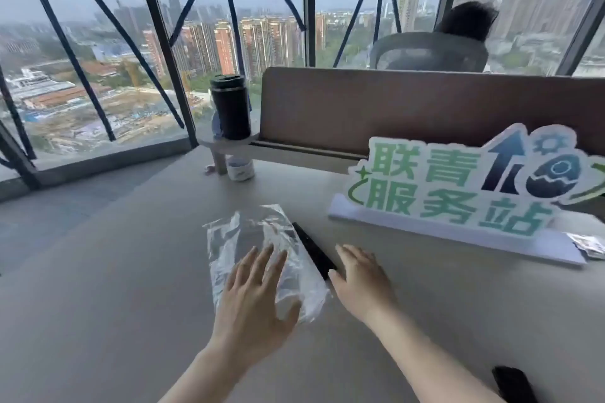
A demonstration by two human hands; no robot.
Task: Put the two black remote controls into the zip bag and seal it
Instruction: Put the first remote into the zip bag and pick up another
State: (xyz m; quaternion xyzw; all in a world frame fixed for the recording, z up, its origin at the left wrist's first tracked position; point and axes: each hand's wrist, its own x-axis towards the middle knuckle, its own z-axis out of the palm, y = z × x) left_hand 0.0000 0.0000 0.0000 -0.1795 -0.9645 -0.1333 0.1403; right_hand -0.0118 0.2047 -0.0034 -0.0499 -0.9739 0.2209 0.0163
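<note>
Currently, my readings:
Left hand [253,299]: fingers spread flat on the clear crinkled plastic zip bag [262,258].
Right hand [360,281]: fingers released, touching the slim black remote control [312,249] just beside the bag.
Second black remote [512,384]: grey counter [114,288], well apart.

Crinkled glossy clear-plastic zip bag [262,258], matt black remote [314,250], smooth matt table [114,271].

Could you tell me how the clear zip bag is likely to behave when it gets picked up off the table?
The zip bag looks thin and crinkled, so it will probably flop and sag. Being glossy plastic, it may slide on the smooth table unless the left hand pins it.
</note>
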